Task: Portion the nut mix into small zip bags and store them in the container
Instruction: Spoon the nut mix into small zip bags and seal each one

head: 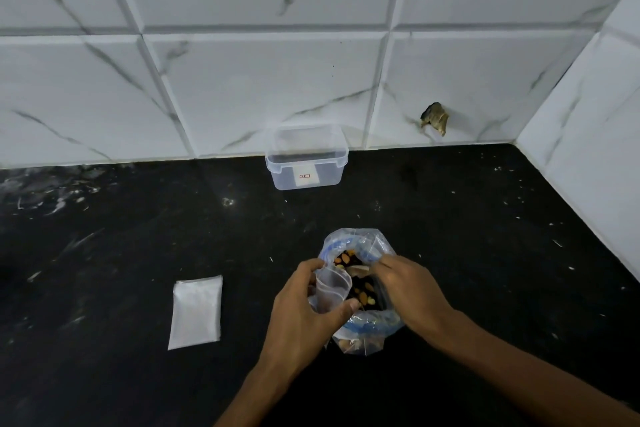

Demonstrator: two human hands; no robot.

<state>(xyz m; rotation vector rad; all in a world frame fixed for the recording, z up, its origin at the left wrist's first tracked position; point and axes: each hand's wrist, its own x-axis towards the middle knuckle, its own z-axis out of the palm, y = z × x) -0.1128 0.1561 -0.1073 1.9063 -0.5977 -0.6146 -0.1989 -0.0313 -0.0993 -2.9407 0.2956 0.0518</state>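
A large clear bag with blue print [349, 241] stands open on the black counter and holds the nut mix [362, 291]. My left hand [304, 312] grips a small clear zip bag [330, 289], holding its mouth open just over the big bag's left rim. My right hand [405, 284] reaches into the big bag from the right, its fingertips curled at the nuts; what they pinch is hidden. A flat stack of small zip bags [196, 312] lies to the left. The clear plastic container [306, 158] stands open by the wall.
The black counter [121, 253] runs to a white marble-tiled wall [242, 87] behind and another on the right. A chipped hole [434, 118] shows in the back wall tile, right of the container.
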